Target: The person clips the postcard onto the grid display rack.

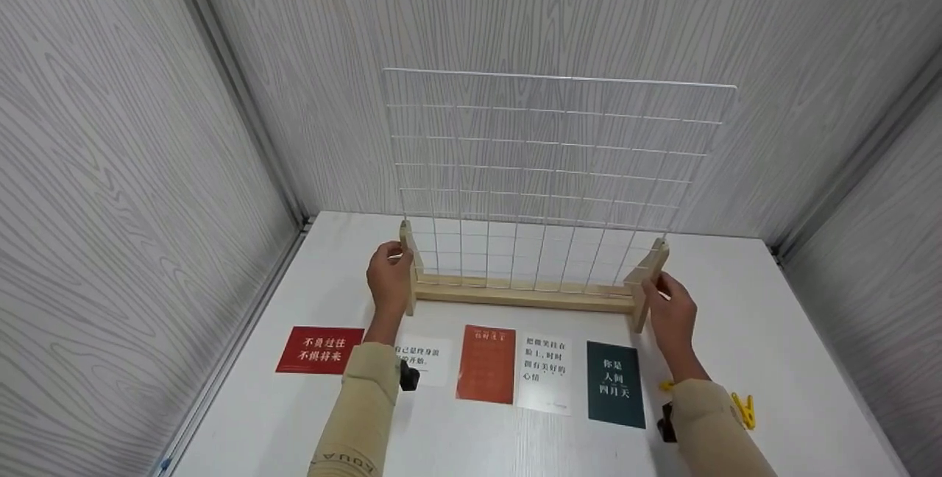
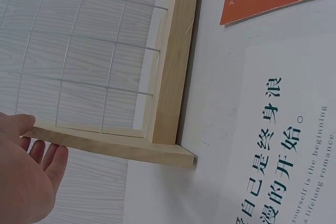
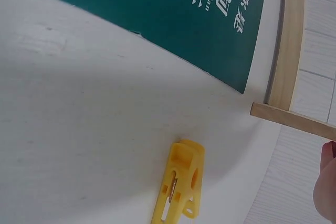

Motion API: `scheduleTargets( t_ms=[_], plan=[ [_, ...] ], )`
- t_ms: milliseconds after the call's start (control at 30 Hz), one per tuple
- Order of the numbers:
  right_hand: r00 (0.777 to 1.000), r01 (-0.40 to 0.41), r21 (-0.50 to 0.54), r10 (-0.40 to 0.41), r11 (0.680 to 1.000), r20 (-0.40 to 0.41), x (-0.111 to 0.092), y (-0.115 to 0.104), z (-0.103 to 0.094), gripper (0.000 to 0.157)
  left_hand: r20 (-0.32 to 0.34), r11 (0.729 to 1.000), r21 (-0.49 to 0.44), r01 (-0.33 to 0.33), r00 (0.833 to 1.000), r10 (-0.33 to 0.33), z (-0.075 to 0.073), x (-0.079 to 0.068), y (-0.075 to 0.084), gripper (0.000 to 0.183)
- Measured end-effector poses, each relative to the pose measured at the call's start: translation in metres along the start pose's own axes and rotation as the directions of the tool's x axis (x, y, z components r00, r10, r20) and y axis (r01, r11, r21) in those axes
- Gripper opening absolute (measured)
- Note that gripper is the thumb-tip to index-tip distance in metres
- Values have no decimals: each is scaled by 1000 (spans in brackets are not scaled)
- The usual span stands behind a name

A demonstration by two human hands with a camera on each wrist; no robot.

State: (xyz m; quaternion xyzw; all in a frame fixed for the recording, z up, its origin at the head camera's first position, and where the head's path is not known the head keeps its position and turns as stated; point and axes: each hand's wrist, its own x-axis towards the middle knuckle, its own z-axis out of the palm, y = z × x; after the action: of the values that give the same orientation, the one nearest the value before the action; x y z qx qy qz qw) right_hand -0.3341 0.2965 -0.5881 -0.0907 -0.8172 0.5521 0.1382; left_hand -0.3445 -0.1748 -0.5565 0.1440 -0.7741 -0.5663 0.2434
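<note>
A white wire grid panel [image 1: 571, 78] stands upright in a pale wooden stand [image 1: 522, 297], which has a crossbar and a side piece at each end. My left hand [image 1: 389, 278] pinches the left side piece [image 2: 105, 144] between thumb and fingers. On the other end, my right hand [image 1: 673, 313] grips the right side piece [image 1: 641, 308]; most of this hand falls outside the right wrist view. The grid's lower edge sits just behind the front of the crossbar.
Before the stand lie a red card [image 1: 309, 361], a white card [image 2: 310, 129] partly behind my left arm, an orange card [image 1: 486, 365], another white card [image 1: 548, 396] and a dark green card [image 1: 617, 385]. Yellow clothespins [image 3: 181, 177] lie by my right sleeve. Wood-patterned walls [image 1: 471, 6] enclose the table.
</note>
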Motion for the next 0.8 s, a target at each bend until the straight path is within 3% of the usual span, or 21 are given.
scheduleTargets(
  t_ms=[233,500,633,800],
  plan=[
    [998,45,-31,-46,998,-32,-4,-4,-13,64,28,1000,25,6,1000,-7,-8,-8,9,36],
    [988,126,-79,-132,989,-74,-13,-16,-35,62,48,998,3,-58,997,58,-19,-29,18,43],
    [984,157,-82,-163,984,-71,-22,-26,-49,57,78,994,-37,-104,991,106,-16,-48,25,43],
    [982,171,-97,-178,980,-69,-37,-36,-67,55,152,988,-66,-138,977,147,-1,-72,37,39]
  ],
)
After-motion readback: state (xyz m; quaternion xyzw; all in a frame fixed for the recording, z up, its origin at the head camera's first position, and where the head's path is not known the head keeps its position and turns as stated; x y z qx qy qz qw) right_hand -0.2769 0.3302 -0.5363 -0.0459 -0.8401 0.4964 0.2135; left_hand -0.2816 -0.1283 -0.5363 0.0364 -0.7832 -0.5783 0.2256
